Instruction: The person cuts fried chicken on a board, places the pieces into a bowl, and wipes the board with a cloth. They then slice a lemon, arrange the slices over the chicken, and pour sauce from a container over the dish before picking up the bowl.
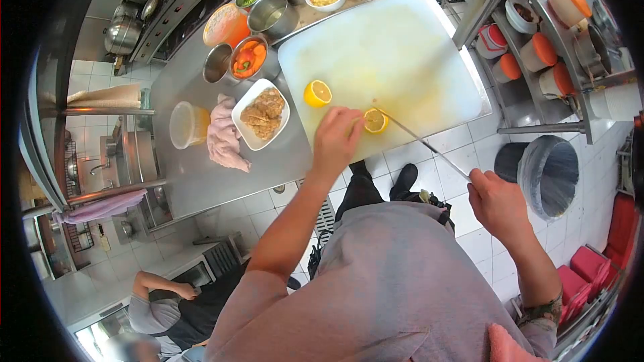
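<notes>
My right hand (498, 202) is closed around the handle of a knife (429, 145). The long thin blade slants up to the left, and its tip is at the upper edge of a lemon half (376, 121) with the cut face up. Just left of that half is my left hand (339, 135), its fingers loosely bent and thumb apart, with nothing visible in it. A second lemon half (317, 94) lies cut face up beyond my left hand. Both halves are on a white cutting board (382, 40), near its lower left part.
Left of the board are a square white bowl of marinated meat (263, 115), raw chicken (225, 135) and a plastic tub (188, 125). Metal containers and a carrot bowl (249, 59) stand behind. A lined bin (549, 177) is at right; another person (181, 308) is at lower left.
</notes>
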{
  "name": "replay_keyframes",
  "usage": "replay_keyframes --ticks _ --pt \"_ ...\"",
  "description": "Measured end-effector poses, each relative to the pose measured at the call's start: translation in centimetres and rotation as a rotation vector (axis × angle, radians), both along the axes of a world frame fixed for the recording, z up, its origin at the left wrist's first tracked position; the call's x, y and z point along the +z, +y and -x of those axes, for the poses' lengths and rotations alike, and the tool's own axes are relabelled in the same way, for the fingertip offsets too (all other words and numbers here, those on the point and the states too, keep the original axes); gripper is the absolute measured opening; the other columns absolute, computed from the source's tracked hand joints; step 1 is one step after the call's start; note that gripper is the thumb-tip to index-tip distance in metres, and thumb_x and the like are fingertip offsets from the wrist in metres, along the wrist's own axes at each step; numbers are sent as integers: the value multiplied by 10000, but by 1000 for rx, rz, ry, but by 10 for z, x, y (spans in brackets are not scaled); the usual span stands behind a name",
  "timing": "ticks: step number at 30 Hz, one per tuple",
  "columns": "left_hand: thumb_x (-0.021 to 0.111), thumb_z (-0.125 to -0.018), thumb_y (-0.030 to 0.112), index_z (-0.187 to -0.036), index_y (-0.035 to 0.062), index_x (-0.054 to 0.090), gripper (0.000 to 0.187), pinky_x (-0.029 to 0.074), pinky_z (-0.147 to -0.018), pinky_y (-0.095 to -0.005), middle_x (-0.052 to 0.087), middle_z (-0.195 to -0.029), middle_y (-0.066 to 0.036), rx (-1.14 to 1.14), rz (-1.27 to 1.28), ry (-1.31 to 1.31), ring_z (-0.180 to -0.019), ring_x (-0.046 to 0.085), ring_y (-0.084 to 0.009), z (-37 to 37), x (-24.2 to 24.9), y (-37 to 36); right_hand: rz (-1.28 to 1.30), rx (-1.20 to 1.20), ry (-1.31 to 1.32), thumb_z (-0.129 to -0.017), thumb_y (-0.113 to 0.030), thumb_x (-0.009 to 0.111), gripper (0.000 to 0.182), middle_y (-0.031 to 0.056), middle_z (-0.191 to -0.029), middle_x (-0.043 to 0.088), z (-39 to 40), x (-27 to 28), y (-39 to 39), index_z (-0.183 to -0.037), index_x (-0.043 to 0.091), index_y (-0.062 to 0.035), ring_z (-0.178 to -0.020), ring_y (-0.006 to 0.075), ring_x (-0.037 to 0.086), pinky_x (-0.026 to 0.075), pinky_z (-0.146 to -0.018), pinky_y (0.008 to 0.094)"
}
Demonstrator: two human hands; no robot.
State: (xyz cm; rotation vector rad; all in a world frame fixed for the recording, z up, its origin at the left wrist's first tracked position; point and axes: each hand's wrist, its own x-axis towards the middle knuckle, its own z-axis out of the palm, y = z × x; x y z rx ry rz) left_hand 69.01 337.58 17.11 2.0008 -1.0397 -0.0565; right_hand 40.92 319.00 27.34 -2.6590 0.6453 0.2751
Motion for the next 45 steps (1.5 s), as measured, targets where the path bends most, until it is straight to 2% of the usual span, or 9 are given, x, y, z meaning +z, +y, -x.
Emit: replay_keyframes --ticks 3,9,12,15,33,36,39,42,45 --pt "726 -882 27 -967 19 699 89 551 -756 -393 678 -952 -132 11 -28 130 -849 678 -318 17 -17 -6 39 39 10 -935 -151 645 94 105 -773 637 -7 -4 1 -952 576 -88 -635 356 645 530 -578 472" --pt "715 -875 13 -964 25 696 91 548 -759 -392 675 -958 -128 29 46 147 -841 674 -312 17 -24 -13 46 56 72 -945 -158 633 97 125 -780 646 -14 3 -1 -956 571 -84 -650 370 655 526 -586 491" --pt "717 -867 10 -967 24 700 102 547 -775 -392 676 -973 -129 45 13 80 -866 669 -317 18 -24 -11 3 47 115 -959 -167 617 109 141 -794 652 -15 6 0 -971 555 -78 -678 384 666 528 -605 506" --pt "716 -906 58 -994 22 715 95 556 -768 -369 681 -992 -132 32 -5 3 -876 688 -288 17 -31 -11 -55 33 127 -976 -176 601 125 149 -804 656 -11 3 4 -992 537 -70 -700 393 671 534 -628 515" --pt "757 -870 111 -996 12 710 167 550 -806 -393 656 -974 -130 -5 -114 0 -885 683 -294 11 -21 -18 -255 -98 143 -987 -172 581 146 198 -822 666 -9 -10 0 -989 522 -38 -798 450 656 495 -713 561" --pt "745 -875 114 -1032 13 688 195 549 -807 -388 644 -985 -133 11 -118 123 -890 677 -292 8 -17 -21 -253 -123 107 -983 -170 584 146 204 -818 667 -6 -11 -2 -983 527 -35 -795 451 654 493 -714 559" --pt "739 -875 129 -1097 17 656 262 547 -822 -398 636 -993 -139 33 -252 111 -900 668 -306 4 -14 -26 -304 -166 94 -981 -169 583 149 215 -809 665 5 -14 -12 -976 537 -27 -797 454 653 490 -718 554" --pt "741 -871 164 -1110 22 626 300 540 -831 -418 629 -990 -138 -92 -342 48 -908 660 -321 -5 -12 -30 -406 -182 156 -977 -164 581 150 226 -796 661 10 -1 -18 -971 544 -19 -802 457 650 486 -719 552" --pt "736 -869 184 -1068 20 617 283 535 -831 -433 654 -990 -142 -145 -522 51 -925 665 -337 -10 0 -36 -475 -185 147 -972 -158 582 149 231 -800 660 18 8 -20 -970 547 -13 -802 457 648 483 -716 551"
